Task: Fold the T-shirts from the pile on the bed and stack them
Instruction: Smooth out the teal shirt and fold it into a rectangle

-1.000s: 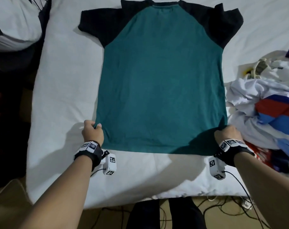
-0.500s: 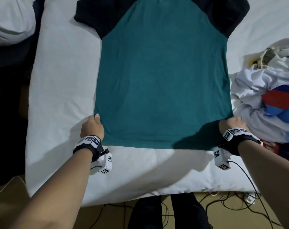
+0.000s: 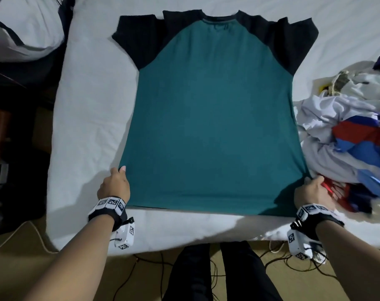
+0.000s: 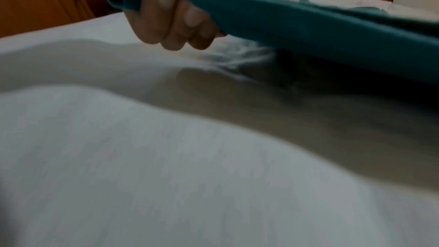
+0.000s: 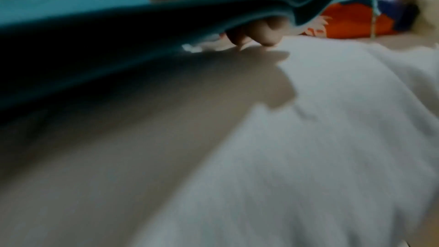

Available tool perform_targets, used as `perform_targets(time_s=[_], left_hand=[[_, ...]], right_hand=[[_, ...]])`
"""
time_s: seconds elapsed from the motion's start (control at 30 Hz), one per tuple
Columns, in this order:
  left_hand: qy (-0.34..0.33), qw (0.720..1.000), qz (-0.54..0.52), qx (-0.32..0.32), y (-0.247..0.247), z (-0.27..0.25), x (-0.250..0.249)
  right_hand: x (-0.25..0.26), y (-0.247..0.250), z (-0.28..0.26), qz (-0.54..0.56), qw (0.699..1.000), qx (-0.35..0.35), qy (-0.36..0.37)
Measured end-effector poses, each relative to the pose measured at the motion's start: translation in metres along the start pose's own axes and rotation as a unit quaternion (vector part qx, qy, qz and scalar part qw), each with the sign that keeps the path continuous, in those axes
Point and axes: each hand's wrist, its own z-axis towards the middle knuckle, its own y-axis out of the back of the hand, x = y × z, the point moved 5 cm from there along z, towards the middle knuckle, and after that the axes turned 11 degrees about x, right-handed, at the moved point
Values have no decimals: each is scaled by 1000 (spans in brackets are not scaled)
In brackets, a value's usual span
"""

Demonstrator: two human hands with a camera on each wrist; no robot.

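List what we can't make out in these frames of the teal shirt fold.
- Right hand fingertips: head view, curled under the teal T-shirt hem; right wrist view blurred.
- Shirt's underside, print or front/back: hidden against the bed sheet.
- Pile of clothes: cut by head view's right edge; garment count unclear.
- Left hand thumb: cut off by the left wrist view's top edge.
- Any folded stack: none in view.

Left hand (image 4: 166, 22) pinches the teal T-shirt (image 4: 308, 31) hem above the white bedsheet (image 4: 166, 166).

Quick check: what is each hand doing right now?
Left hand: closed, gripping the teal T-shirt at its bottom left corner.
Right hand: closed, gripping the same shirt's bottom right corner.
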Motion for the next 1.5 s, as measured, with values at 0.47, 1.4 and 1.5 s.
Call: perform_targets(time_s=[0.47,1.4,1.5], left_hand=[[-86,984,41,-153,-27,-65,-59],[-545,790,274,-62,-103,-162,-122],[-561,780,272,-60,-105,-169,-116]], right_hand=[[62,-44,-67,-36,979,-73,187],[60,-85,-130,-195,752,-80,625],[57,-87,-138,-215,735,-46,641]])
